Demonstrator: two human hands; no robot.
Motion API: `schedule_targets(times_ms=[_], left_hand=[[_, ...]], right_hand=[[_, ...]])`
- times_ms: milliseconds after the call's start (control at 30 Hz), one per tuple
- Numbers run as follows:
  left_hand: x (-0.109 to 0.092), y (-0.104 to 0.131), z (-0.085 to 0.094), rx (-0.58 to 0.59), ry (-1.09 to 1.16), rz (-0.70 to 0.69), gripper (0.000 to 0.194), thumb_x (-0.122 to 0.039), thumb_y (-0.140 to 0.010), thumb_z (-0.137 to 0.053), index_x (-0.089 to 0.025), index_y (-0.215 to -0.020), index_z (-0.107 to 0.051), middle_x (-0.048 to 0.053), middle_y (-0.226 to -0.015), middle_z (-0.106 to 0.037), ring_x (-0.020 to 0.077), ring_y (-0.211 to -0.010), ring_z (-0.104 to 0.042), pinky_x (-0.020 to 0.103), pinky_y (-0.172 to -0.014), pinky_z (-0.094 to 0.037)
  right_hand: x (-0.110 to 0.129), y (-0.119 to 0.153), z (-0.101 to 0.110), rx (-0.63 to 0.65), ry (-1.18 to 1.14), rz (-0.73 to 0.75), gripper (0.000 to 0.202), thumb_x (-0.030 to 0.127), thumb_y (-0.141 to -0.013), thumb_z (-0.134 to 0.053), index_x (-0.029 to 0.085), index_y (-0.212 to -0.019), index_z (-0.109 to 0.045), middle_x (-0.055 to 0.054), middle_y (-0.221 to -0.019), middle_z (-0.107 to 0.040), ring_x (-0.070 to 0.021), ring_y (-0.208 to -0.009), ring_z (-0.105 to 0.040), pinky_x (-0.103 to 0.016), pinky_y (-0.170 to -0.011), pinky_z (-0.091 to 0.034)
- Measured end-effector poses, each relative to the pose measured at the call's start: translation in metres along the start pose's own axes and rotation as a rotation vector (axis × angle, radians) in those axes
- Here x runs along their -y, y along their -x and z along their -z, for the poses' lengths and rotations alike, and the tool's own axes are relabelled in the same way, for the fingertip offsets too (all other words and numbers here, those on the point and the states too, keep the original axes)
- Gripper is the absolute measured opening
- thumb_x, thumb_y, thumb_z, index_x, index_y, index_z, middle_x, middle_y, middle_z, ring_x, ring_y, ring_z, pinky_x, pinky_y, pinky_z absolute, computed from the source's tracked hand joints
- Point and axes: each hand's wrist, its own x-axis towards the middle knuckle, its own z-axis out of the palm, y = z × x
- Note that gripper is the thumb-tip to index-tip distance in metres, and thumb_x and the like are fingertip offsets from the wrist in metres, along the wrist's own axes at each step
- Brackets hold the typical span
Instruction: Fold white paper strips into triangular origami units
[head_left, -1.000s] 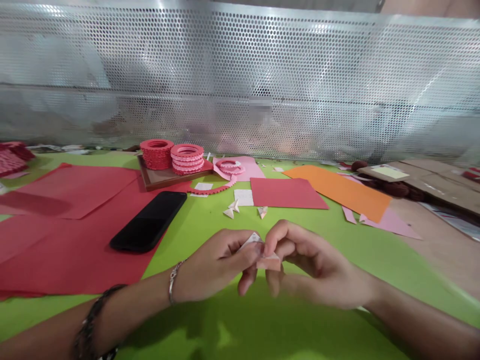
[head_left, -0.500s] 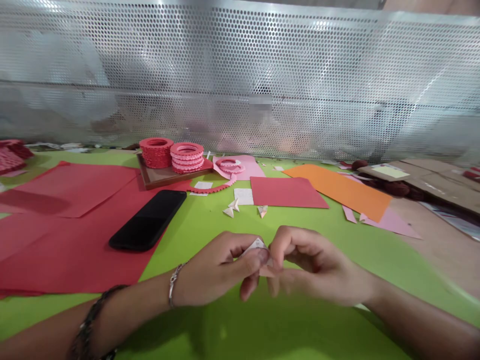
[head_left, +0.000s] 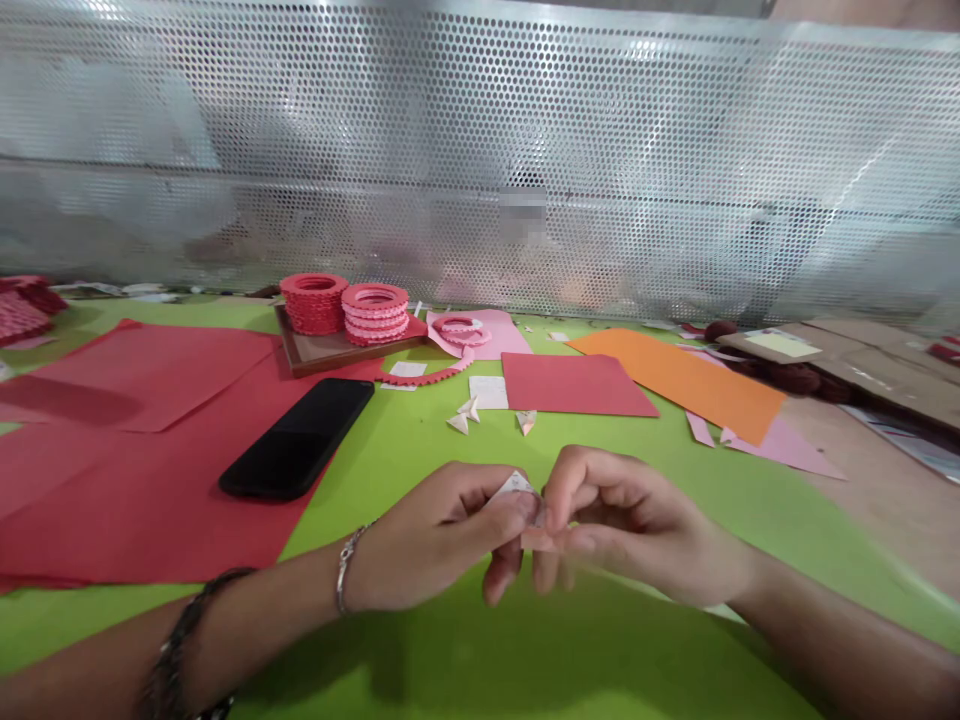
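Note:
Above the green table, my left hand (head_left: 435,545) pinches a small folded piece of white printed paper (head_left: 514,484) between thumb and fingers. Its pointed top sticks up past my thumb; much of the rest is covered by the fingers. My right hand (head_left: 645,530) meets it from the right, its curled index finger and thumb closed at the paper's lower right edge. Beyond the hands lie several small folded paper triangles (head_left: 527,422). Behind those is a flat white paper square (head_left: 488,392), touching a red paper sheet (head_left: 577,384).
Left of the hands, a black phone (head_left: 298,440) rests on large red sheets (head_left: 187,500). Behind it, a brown tray (head_left: 330,357) bears stacked red and pink rings (head_left: 375,312). To the right are orange paper (head_left: 690,385) and cardboard (head_left: 885,365). A perforated metal panel (head_left: 480,150) closes off the back.
My right thumb and index finger have shifted slightly along the paper's right edge, with the thumb now more visible. My left hand keeps its hold on the paper almost in the same place.

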Motion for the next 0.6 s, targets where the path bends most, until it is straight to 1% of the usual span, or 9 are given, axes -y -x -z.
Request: schedule_targets(times_ms=[200, 300, 433, 533, 600], left_hand=[[0.0035, 0.0001, 0.0006, -0.033, -0.031, -0.023, 0.033, -0.037, -0.086, -0.031, -0.014, -0.068, -0.046, -0.001, -0.054, -0.048, 0.0094, -0.051, -0.048, 0.018, -0.045, -0.037], [0.0031, -0.0002, 0.0005, -0.06, -0.072, -0.027, 0.033, -0.036, -0.086, -0.032, -0.013, -0.07, -0.05, 0.0, -0.056, -0.05, 0.0094, -0.052, -0.049, 0.019, -0.048, -0.038], [0.0021, -0.0011, 0.0011, -0.058, -0.133, -0.035, 0.032, -0.033, -0.086, -0.033, -0.013, -0.073, -0.053, 0.001, -0.057, -0.053, 0.0087, -0.049, -0.049, 0.019, -0.049, -0.037], [0.0001, -0.0014, 0.0013, -0.067, -0.141, -0.032, 0.032, -0.034, -0.086, -0.033, -0.013, -0.072, -0.053, -0.001, -0.05, -0.053, 0.0084, -0.046, -0.048, 0.02, -0.051, -0.038], [-0.0022, -0.0013, 0.0014, -0.081, -0.116, -0.026, 0.032, -0.035, -0.085, -0.034, -0.014, -0.071, -0.053, -0.003, -0.045, -0.052, 0.0089, -0.045, -0.047, 0.021, -0.054, -0.038]], right_hand=[[-0.0008, -0.0009, -0.0013, -0.043, 0.055, 0.005, 0.007, 0.02, -0.084, -0.047, 0.014, -0.081, -0.045, -0.004, -0.067, -0.058, -0.0106, -0.065, -0.059, -0.023, -0.056, -0.046], [-0.0009, -0.0006, -0.0015, -0.085, 0.1, 0.023, 0.006, 0.019, -0.084, -0.046, 0.015, -0.081, -0.044, -0.003, -0.066, -0.058, -0.0112, -0.065, -0.06, -0.023, -0.056, -0.046], [-0.0015, -0.0007, -0.0024, -0.113, 0.115, 0.042, 0.005, 0.019, -0.085, -0.045, 0.015, -0.082, -0.043, -0.001, -0.063, -0.056, -0.0092, -0.062, -0.059, -0.021, -0.054, -0.046], [-0.0015, -0.0003, -0.0035, -0.166, 0.156, 0.069, 0.005, 0.017, -0.084, -0.046, 0.015, -0.08, -0.044, 0.0, -0.065, -0.054, -0.0067, -0.058, -0.057, -0.017, -0.051, -0.046], [-0.0007, 0.0005, -0.0034, -0.193, 0.222, 0.089, 0.004, 0.015, -0.085, -0.044, 0.016, -0.081, -0.044, 0.0, -0.067, -0.055, -0.0066, -0.058, -0.056, -0.017, -0.05, -0.047]])
